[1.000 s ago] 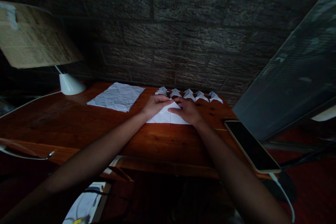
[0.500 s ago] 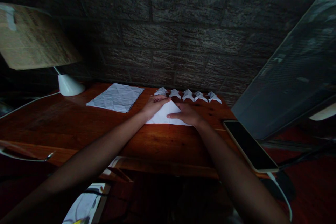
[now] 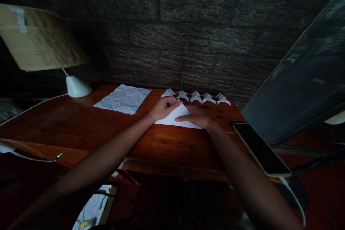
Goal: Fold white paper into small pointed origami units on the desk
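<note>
A white folded sheet of paper [image 3: 172,119] stands out on the brown wooden table, its top narrowing to a peak and its long edge toward me. On its left slope, my left hand [image 3: 164,108] is closed, with the thumb near the peak and the other fingers curled. From the right, my right hand [image 3: 198,115] grips the sheet with its thumb across the front; its other fingers are partly hidden behind the paper. Just beyond my hands, several folded white paper shapes [image 3: 196,96] with pointed tops stand in a row.
Creased white sheets [image 3: 122,99] lie left of my hands. Farther left stands a lamp with a white base [image 3: 77,87]. A phone [image 3: 261,149] with a white cable rests at the table's right edge. A dark block wall [image 3: 172,39] rises behind the table.
The whole view has shifted slightly, so things sit farther right. My left fingers look more curled near the paper's peak. The right hand keeps its hold on the paper.
</note>
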Available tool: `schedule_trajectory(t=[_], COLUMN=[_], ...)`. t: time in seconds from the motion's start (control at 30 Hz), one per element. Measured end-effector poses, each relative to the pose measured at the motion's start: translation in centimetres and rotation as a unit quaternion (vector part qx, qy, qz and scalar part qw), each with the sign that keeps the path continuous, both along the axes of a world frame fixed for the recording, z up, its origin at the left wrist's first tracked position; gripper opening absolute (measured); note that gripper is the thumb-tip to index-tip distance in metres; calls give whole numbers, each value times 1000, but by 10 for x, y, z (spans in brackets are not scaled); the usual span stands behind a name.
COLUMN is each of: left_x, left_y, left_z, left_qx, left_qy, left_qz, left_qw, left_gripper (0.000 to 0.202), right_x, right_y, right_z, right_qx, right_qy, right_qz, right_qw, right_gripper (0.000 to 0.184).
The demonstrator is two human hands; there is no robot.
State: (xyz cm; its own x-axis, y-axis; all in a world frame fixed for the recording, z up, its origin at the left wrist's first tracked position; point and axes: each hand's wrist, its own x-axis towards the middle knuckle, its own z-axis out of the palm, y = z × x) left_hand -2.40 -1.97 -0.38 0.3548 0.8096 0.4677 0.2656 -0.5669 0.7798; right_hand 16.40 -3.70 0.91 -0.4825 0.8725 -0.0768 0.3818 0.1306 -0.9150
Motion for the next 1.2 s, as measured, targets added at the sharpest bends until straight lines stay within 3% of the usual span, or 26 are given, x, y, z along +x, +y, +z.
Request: schedule_trajectory(t=[0.13,0.3,0.57,0.87,1.2], left_x=[-3,-4,-12,-11,-22], left_y=[-1,0,5,6,6], left_z=[3,2,-3,-1,-1], left_qx=[16,19,-173,-152,-264], left_qy=[64,63,16,-22,48], left_qz=[-32,-29,-115,-74,-119], left_qw=[997,997,978,985,956], left_gripper=[38,36,39,38,33], right_x=[3,3,7,9,15], right_y=[1,-3,3,4,8], right_z=[2,6,-1,0,-4], right_qx=[-9,-7,-12,-29,-28], right_qy=[23,25,18,26,-12], right_qz=[1,16,35,26,30], right_qw=[1000,1000,999,999,999], right_gripper=[42,35,39,45,39])
